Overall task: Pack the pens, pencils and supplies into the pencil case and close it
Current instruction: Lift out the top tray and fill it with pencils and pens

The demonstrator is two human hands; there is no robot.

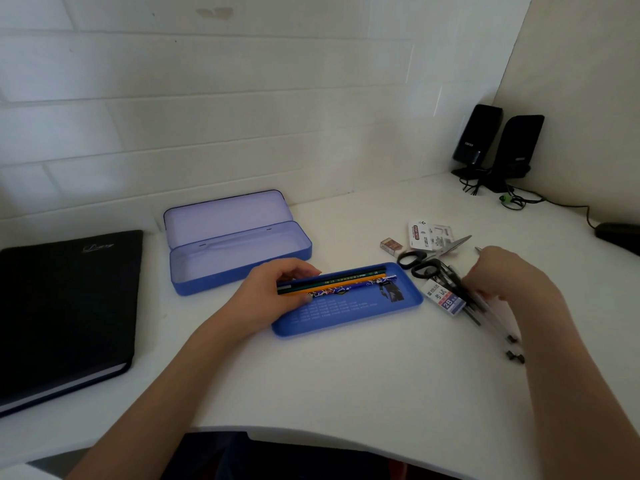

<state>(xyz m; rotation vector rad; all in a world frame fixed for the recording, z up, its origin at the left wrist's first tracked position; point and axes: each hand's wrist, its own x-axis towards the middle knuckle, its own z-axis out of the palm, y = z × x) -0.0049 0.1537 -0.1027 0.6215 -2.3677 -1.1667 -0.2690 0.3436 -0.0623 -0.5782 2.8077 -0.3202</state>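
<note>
A white bench sits in a tiled corner. The left hand [277, 292] pinches the pencils [337, 284] at their left ends; they lie lengthwise in the blue tray [349, 322]. The right hand [502, 275] closes over the pens [485, 313], right of the tray. The open pencil case [239, 251] waits behind, nearer the left grip.

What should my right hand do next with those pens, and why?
Probably lift the pens your right hand is gathering and lay them in the blue tray beside the pencils your left hand steadies. The case sits open and empty.
</note>
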